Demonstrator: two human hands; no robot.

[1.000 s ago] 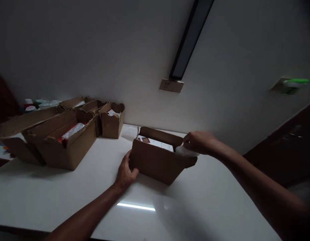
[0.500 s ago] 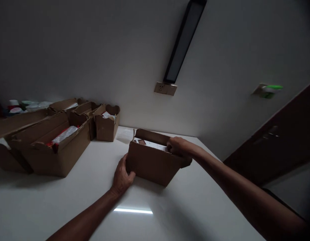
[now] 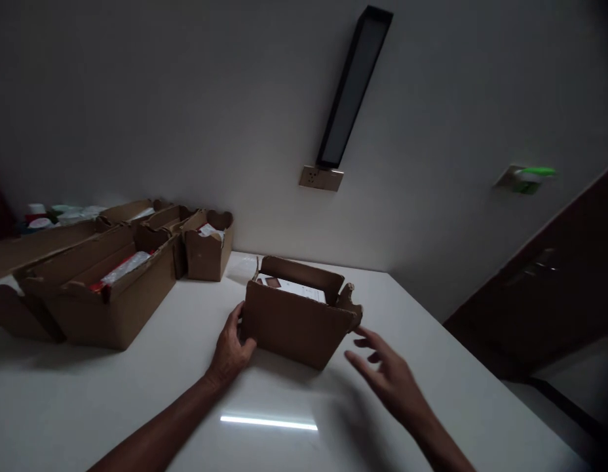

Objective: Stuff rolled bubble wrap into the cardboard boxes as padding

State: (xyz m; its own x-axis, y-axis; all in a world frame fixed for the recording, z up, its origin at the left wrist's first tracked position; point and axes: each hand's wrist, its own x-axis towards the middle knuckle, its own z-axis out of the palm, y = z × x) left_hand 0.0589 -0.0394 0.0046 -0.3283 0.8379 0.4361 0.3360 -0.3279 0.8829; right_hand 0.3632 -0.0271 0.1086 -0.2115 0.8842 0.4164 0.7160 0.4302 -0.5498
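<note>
An open-topped cardboard box (image 3: pixel 294 324) rests on the white table in front of me, with a white printed carton (image 3: pixel 297 290) inside it. My left hand (image 3: pixel 230 347) grips the box's lower left corner, its thumb on the front side and its fingers along the left end. Off the box's right end, my right hand (image 3: pixel 385 370) is open with fingers apart and nothing in them. Its fingertips are close to the torn end flap (image 3: pixel 350 303); whether they touch it I cannot tell.
Several cardboard boxes stand at the left, one (image 3: pixel 122 318) with a bubble-wrapped packet (image 3: pixel 126 267) inside. A smaller box (image 3: pixel 208 255) stands near the wall, beside a clear plastic piece (image 3: pixel 242 267). The white table (image 3: pixel 186 419) ends at the right. A socket (image 3: pixel 321 178) is on the wall.
My right hand has come out of the box, let go, and moved down and toward me, opening its fingers. My left hand keeps its hold on the corner; more of the white carton shows.
</note>
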